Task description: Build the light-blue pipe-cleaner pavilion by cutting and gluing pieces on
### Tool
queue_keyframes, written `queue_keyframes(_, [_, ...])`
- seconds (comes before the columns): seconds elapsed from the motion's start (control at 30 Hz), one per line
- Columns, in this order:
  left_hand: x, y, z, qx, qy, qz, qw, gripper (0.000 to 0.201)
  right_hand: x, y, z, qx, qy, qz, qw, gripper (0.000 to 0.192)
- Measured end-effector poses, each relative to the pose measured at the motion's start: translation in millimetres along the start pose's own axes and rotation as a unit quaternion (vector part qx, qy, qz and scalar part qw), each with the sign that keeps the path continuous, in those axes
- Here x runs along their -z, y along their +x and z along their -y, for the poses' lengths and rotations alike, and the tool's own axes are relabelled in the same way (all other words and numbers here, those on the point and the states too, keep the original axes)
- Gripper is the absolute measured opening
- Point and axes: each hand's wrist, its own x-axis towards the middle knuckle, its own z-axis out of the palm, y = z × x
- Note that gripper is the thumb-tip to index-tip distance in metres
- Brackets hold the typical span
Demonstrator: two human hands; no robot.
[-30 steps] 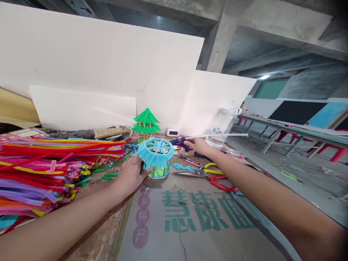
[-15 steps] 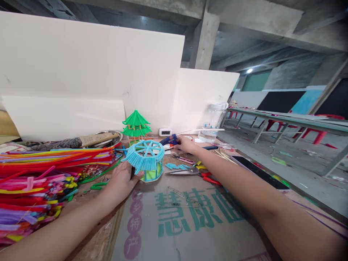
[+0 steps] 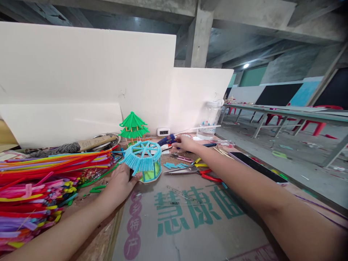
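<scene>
Blue pavilion model (image 3: pixel 143 159): round, fuzzy pipe-cleaner roof with spoked top and fringed eaves, over a pale green base; standing on printed cardboard sheet (image 3: pixel 190 221) near its far left corner.
Left hand (image 3: pixel 119 183): fingers curled against the model's left side, thumb at the green base, gripping it.
Right hand (image 3: pixel 186 144): stretched far forward, fingers closed about the handle of a blue glue gun (image 3: pixel 168 139) lying on the bench; a thin white glue stick (image 3: pixel 201 127) projecting rightward behind it.
Green pavilion model (image 3: pixel 133 127): two-tiered, pointed roof, slim wooden posts, just behind the blue one.
Pipe cleaners (image 3: pixel 40 181): large loose heap, red, pink, yellow, purple, fuzzy and straight, left of the blue model.
Cut blue segments (image 3: pixel 174 165): short, scattered right of the model.
Scissors (image 3: pixel 185 170): metal blades, red handles, beside yellow-handled pliers (image 3: pixel 199 163).
Clear plastic jar (image 3: pixel 211 117): against white foam boards (image 3: pixel 89 72).
Small digital clock (image 3: pixel 163 132): white, at the board's foot.
</scene>
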Motion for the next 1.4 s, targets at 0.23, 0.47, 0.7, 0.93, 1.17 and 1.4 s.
queue_keyframes(0.23, [0.4,0,-1,0.006,0.007,0.000,1.000,0.036,20,-29,14,-0.040,-0.110,0.003,0.993,0.039])
queue_keyframes(0.47, [1.0,-1,-2,-0.004,-0.012,-0.006,1.000,0.034,40,-92,47,0.049,-0.137,0.029,0.989,0.018])
queue_keyframes(0.7, [2.0,-1,-2,0.005,0.001,0.010,1.000,0.036,21,-113,58,0.099,-0.084,0.049,0.990,0.016])
queue_keyframes(0.93, [1.1,-2,-1,-0.007,-0.020,0.005,1.000,0.038,9,-114,57,0.124,-0.087,0.008,0.988,0.017])
queue_keyframes(1.17, [3.5,-1,-5,0.007,0.011,0.008,1.000,0.032,10,-111,48,0.145,-0.102,0.038,0.983,0.016])
queue_keyframes(1.4, [9.7,-2,-13,0.019,0.020,0.012,1.000,0.021,9,-117,53,0.143,-0.115,0.022,0.983,0.020])
